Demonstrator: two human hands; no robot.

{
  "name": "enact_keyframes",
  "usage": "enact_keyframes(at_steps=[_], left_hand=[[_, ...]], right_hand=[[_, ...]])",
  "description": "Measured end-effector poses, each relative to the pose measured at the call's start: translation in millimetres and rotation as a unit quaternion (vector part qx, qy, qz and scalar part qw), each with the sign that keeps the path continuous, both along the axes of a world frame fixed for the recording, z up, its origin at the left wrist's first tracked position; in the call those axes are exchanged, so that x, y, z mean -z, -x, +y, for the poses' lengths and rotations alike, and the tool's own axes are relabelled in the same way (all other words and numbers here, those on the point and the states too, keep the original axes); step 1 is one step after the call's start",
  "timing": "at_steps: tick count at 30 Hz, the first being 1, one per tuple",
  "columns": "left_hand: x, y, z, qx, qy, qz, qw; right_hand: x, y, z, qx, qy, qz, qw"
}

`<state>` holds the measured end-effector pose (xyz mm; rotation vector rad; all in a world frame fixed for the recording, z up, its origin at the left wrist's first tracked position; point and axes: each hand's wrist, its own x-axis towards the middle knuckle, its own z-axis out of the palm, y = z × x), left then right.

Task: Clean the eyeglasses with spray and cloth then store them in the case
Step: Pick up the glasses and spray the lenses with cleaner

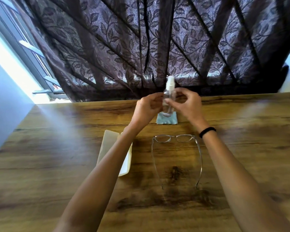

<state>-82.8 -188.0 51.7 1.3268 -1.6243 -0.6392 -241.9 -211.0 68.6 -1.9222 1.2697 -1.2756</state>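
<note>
My left hand (148,108): raised over the far part of the brown wooden table (57,148), fingers curled round the side of the small clear plastic spray bottle with a white nozzle (169,96).
My right hand (186,104): opposite it, fingertips pinching the same bottle; a black band (207,131) sits on that wrist.
Bottle: upright, held above the light blue cleaning cloth (167,120).
Writing: the bottle is too blurred to read.
Clear-framed eyeglasses (177,138): on the table between my forearms, arms unfolded.
Cream-coloured case (110,144): under my left forearm.

A home, likely: wood-grain table (57,148) beneath the left hand (147,108), leaf-patterned curtain (124,39) and window (29,47) beyond it.
</note>
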Motion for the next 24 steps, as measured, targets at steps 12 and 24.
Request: enact_keyframes(at_steps=[12,24], left_hand=[[22,1,51,0.065,0.085,-0.187,0.977],[23,123,84,0.229,0.107,-0.138,0.958]], right_hand=[[33,122,77,0.103,-0.088,-0.033,0.990],[44,140,129,0.139,-0.105,-0.097,0.980]])
